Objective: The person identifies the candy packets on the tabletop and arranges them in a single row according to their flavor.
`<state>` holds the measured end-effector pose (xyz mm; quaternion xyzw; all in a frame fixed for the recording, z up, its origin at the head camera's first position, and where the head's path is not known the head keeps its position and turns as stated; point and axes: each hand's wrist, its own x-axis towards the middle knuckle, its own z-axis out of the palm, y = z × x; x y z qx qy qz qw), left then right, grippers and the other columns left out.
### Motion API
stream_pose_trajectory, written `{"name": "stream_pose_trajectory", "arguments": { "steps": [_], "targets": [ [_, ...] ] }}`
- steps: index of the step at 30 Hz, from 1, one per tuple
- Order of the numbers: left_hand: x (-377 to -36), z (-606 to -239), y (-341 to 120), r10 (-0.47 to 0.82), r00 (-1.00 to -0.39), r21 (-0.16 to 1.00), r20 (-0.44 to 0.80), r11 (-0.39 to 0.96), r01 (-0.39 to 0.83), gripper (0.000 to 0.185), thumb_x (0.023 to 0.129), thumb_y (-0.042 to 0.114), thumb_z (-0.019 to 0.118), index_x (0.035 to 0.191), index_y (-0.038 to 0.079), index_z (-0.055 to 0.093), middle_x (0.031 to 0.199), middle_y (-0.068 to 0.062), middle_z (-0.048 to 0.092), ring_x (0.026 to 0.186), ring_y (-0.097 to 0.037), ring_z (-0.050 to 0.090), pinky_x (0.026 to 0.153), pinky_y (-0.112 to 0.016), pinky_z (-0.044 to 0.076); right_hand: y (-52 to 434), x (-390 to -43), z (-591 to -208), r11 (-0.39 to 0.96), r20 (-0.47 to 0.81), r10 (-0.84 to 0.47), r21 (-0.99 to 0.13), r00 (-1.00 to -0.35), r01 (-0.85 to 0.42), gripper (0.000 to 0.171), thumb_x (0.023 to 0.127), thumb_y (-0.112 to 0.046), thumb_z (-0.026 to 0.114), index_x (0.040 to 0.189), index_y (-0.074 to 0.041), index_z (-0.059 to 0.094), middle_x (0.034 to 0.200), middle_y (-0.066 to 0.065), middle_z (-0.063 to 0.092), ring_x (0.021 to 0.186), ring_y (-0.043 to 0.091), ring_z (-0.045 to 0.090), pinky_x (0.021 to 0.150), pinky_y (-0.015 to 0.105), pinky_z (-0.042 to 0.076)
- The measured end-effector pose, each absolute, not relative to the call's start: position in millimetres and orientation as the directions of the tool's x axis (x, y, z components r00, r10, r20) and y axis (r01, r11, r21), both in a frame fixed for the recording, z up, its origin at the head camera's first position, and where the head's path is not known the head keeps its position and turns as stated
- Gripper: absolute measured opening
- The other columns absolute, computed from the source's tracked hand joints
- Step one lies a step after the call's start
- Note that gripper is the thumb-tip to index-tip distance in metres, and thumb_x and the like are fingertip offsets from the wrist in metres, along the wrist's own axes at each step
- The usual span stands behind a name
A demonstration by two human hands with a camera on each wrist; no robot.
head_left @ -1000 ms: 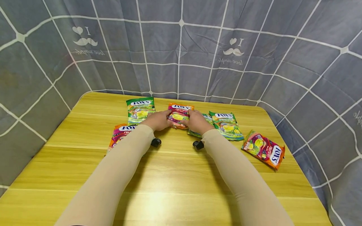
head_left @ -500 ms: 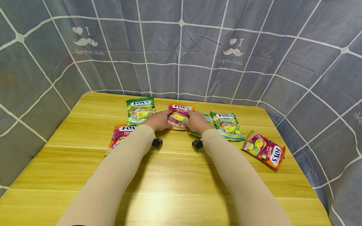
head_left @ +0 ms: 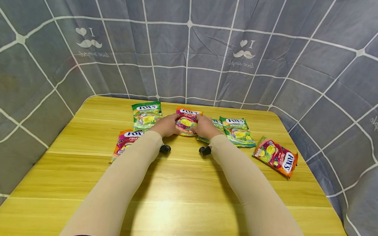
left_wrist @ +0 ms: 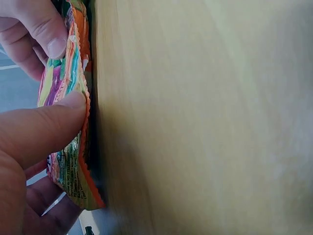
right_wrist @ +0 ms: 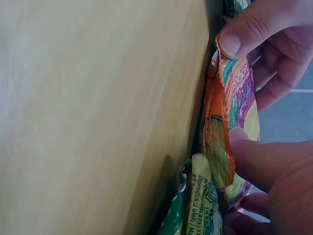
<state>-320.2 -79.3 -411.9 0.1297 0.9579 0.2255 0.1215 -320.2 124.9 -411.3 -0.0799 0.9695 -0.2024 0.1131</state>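
A purple and orange FOX'S Fruits candy bag [head_left: 186, 122] lies at the back middle of the table, label up. My left hand [head_left: 167, 126] grips its left side, the thumb on the near edge, as the left wrist view shows. On the opposite side my right hand [head_left: 206, 126] grips the same bag, its thumb [right_wrist: 257, 156] pressed on the near seam. Under my right hand a green Spring Tea bag [head_left: 218, 124] is partly covered. Another green Spring Tea bag [head_left: 144, 115] lies just beyond my left hand.
A green candy bag [head_left: 237, 131] lies right of my right hand. Farther right, a Fruits bag [head_left: 276, 156] lies turned near the edge of the wooden table [head_left: 183, 193]. Another Fruits bag [head_left: 125, 142] is partly hidden by my left sleeve. A grey checked curtain [head_left: 165, 42] surrounds the table.
The held candy bag has shifted very slightly, and the green bags beside my right hand have moved a touch to the right. Both hands keep their grip.
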Motion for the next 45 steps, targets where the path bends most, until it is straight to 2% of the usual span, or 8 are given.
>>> {"name": "stream_pose_trajectory", "arguments": {
  "steps": [8,12,21,26,29,33,38,45],
  "targets": [
    [-320.4,-410.5,-76.6,0.305,-0.947,0.499,-0.106,0.840,0.214,0.083,0.092,0.029,0.083,0.161,0.010,0.042,0.161,-0.012,0.051,0.149,-0.034,0.048,0.123,-0.059,0.034,121.9,-319.9,-412.7,0.878,-0.159,-0.173,-0.472,-0.972,-0.079,0.087,0.101,-0.036,0.073,0.168,-0.009,0.025,0.170,0.016,0.034,0.157,0.040,0.033,0.129,0.053,0.028],
    [-319.4,-409.3,-75.5,0.304,-0.948,0.507,-0.091,0.834,0.218,0.081,0.092,0.027,0.083,0.160,0.008,0.043,0.161,-0.015,0.050,0.149,-0.036,0.046,0.124,-0.056,0.035,120.0,-320.7,-413.7,0.891,-0.166,-0.166,-0.448,-0.972,-0.075,0.088,0.101,-0.037,0.072,0.169,-0.008,0.023,0.169,0.017,0.036,0.156,0.039,0.035,0.129,0.057,0.025],
    [-313.3,-404.8,-74.8,0.302,-0.944,0.533,-0.133,0.825,0.189,0.089,0.091,0.023,0.084,0.164,0.010,0.035,0.164,-0.017,0.043,0.150,-0.036,0.045,0.125,-0.054,0.035,115.3,-320.3,-412.2,0.910,-0.201,-0.149,-0.410,-0.968,-0.055,0.087,0.101,-0.037,0.071,0.169,-0.012,0.023,0.166,0.014,0.044,0.153,0.038,0.040,0.126,0.064,0.022],
    [-312.8,-402.9,-75.5,0.316,-0.931,0.531,-0.181,0.828,0.178,0.097,0.088,0.021,0.085,0.167,0.013,0.029,0.164,-0.017,0.044,0.148,-0.036,0.047,0.124,-0.053,0.037,110.3,-319.4,-410.4,0.918,-0.239,-0.161,-0.394,-0.958,-0.056,0.091,0.101,-0.037,0.072,0.170,-0.012,0.018,0.169,0.014,0.039,0.155,0.038,0.038,0.127,0.068,0.017],
    [-312.6,-403.2,-75.6,0.318,-0.930,0.527,-0.185,0.831,0.179,0.097,0.088,0.021,0.085,0.167,0.013,0.029,0.165,-0.017,0.044,0.149,-0.036,0.046,0.125,-0.053,0.037,108.2,-320.1,-409.8,0.905,-0.250,-0.173,-0.423,-0.953,-0.053,0.092,0.101,-0.032,0.073,0.170,-0.010,0.017,0.168,0.016,0.040,0.154,0.037,0.041,0.128,0.063,0.024],
    [-311.5,-404.7,-75.2,0.318,-0.935,0.524,-0.160,0.829,0.192,0.096,0.089,0.022,0.085,0.166,0.011,0.030,0.165,-0.016,0.043,0.151,-0.035,0.044,0.126,-0.053,0.035,107.7,-321.4,-410.6,0.841,-0.239,-0.165,-0.541,-0.957,-0.010,0.092,0.098,-0.022,0.077,0.169,-0.009,0.021,0.166,0.017,0.042,0.149,0.035,0.045,0.125,0.051,0.037],
    [-310.4,-404.5,-75.1,0.310,-0.943,0.530,-0.121,0.824,0.203,0.095,0.089,0.022,0.085,0.166,0.009,0.032,0.166,-0.015,0.042,0.152,-0.035,0.043,0.126,-0.052,0.035,107.6,-320.0,-410.7,0.779,-0.215,-0.149,-0.626,-0.965,0.020,0.089,0.098,-0.018,0.076,0.169,-0.010,0.022,0.168,0.016,0.039,0.150,0.035,0.044,0.124,0.049,0.039],
    [-306.2,-394.0,-82.7,0.320,-0.944,0.542,-0.078,0.809,0.229,0.095,0.090,0.026,0.085,0.165,0.008,0.032,0.167,-0.016,0.040,0.153,-0.036,0.041,0.127,-0.051,0.033,108.1,-314.7,-404.0,0.731,-0.111,-0.155,-0.682,-0.982,-0.038,0.084,0.096,-0.014,0.075,0.167,-0.008,0.030,0.165,0.018,0.042,0.145,0.036,0.048,0.120,0.050,0.043]
  ]
}}
